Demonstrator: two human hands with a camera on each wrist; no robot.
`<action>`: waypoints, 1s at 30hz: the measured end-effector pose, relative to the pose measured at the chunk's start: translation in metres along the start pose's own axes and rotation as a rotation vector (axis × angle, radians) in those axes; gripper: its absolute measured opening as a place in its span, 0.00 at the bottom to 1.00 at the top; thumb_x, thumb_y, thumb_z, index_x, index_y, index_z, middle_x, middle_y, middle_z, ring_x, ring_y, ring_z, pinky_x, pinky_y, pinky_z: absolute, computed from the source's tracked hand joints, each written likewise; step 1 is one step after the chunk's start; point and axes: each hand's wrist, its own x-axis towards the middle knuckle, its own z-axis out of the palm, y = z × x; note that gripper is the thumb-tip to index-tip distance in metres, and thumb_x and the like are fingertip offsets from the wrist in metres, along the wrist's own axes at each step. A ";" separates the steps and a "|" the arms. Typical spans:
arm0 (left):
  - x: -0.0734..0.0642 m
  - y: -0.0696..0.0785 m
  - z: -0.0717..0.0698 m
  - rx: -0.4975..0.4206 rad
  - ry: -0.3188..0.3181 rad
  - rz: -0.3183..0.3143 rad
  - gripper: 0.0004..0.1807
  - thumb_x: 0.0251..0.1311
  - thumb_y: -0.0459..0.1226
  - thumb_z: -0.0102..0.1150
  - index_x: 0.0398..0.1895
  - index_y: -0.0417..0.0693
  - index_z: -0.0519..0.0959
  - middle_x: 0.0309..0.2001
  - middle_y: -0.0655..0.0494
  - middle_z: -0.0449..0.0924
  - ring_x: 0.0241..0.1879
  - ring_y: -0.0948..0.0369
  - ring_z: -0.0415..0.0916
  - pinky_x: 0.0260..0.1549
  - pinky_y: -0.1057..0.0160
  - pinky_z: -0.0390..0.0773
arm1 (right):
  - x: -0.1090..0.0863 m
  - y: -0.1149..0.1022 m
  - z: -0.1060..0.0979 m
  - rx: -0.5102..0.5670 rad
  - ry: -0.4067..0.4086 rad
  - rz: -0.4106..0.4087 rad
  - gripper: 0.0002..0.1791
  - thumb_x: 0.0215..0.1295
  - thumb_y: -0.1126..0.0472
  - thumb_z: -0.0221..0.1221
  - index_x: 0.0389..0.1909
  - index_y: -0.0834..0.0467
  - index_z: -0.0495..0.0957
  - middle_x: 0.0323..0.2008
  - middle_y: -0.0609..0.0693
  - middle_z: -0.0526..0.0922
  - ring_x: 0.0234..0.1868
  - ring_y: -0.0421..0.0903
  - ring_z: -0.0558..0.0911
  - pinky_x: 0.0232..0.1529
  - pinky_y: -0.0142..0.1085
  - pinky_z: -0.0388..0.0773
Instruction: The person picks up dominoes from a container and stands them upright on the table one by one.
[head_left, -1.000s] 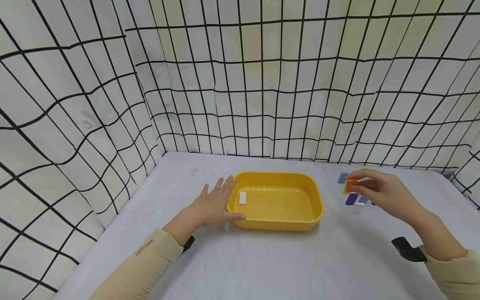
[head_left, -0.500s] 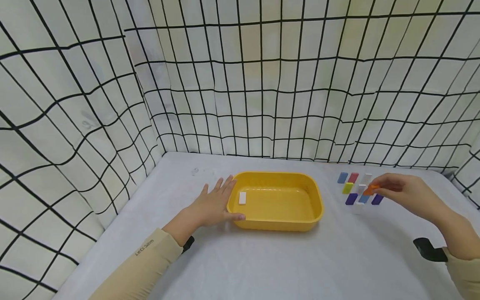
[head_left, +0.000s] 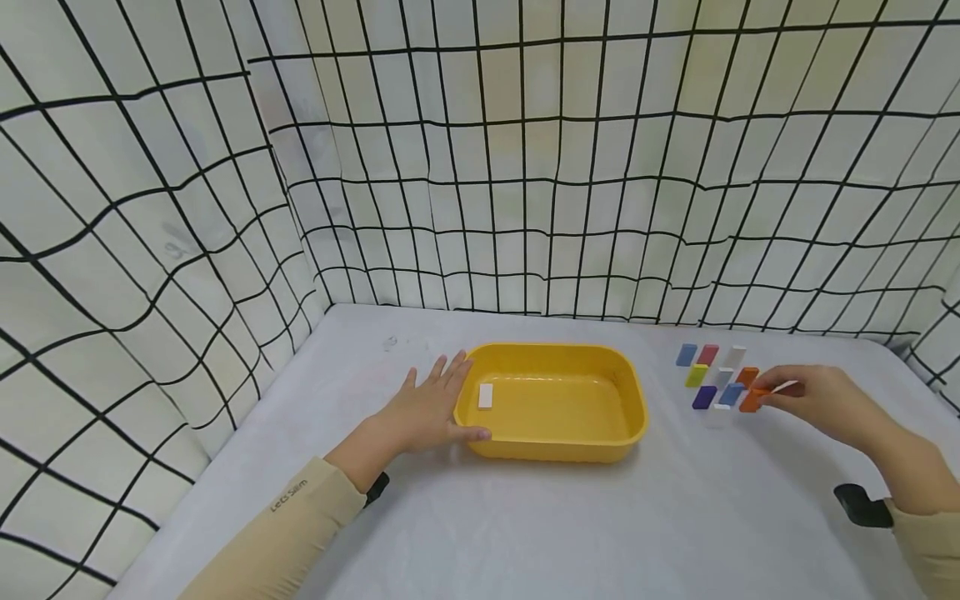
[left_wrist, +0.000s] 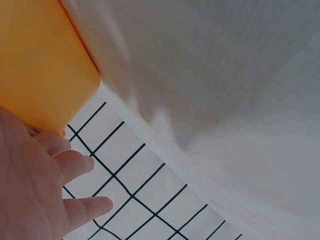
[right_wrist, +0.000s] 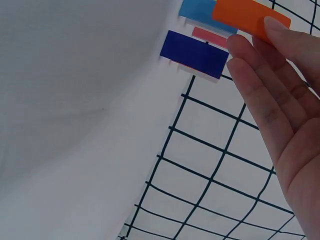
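Note:
My right hand [head_left: 832, 400] pinches an orange domino-shaped block [right_wrist: 245, 17] between thumb and fingers, at the right end of a group of small coloured blocks. Just behind it stands a second orange block [head_left: 747, 377]. Beside it are a blue block [head_left: 731, 394] and a dark purple block [head_left: 703, 397]; the yellow block [head_left: 696, 375] is farther left. With fingers spread, my left hand [head_left: 427, 408] rests against the left end of a yellow plastic tub [head_left: 555, 451]. In the left wrist view, its fingers touch the tub wall. A small white block [head_left: 485, 396] is inside the tub at the left.
Farther back in the group are a blue block [head_left: 686, 355], a red block [head_left: 708, 355] and a white block [head_left: 734, 357]. A white cloth covers the table [head_left: 555, 525]. Walls of white sheet with a black grid [head_left: 525, 179] stand behind and at the left.
My right hand has moved right and then slightly nearer with an orange block. A second orange block now shows behind it, and the rightmost purple block is hidden. The left hand stays still.

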 end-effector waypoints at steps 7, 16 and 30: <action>0.000 0.000 -0.001 -0.004 -0.006 -0.005 0.65 0.59 0.72 0.56 0.84 0.42 0.41 0.83 0.49 0.35 0.81 0.45 0.34 0.72 0.31 0.37 | 0.003 0.004 0.009 -0.023 -0.026 -0.027 0.09 0.66 0.66 0.67 0.45 0.64 0.85 0.43 0.60 0.85 0.43 0.61 0.84 0.44 0.55 0.85; 0.000 0.001 -0.001 0.004 -0.001 -0.003 0.65 0.59 0.72 0.56 0.83 0.42 0.41 0.83 0.49 0.34 0.81 0.45 0.34 0.72 0.31 0.37 | 0.007 0.005 0.013 -0.042 -0.048 -0.020 0.08 0.65 0.69 0.66 0.44 0.65 0.85 0.41 0.58 0.85 0.42 0.59 0.82 0.44 0.54 0.85; -0.002 0.003 -0.004 0.011 -0.004 0.004 0.64 0.60 0.72 0.55 0.83 0.41 0.41 0.83 0.48 0.34 0.81 0.44 0.35 0.72 0.31 0.38 | 0.007 0.007 0.010 -0.029 -0.053 -0.015 0.11 0.65 0.69 0.67 0.47 0.66 0.83 0.44 0.62 0.84 0.44 0.61 0.82 0.45 0.55 0.84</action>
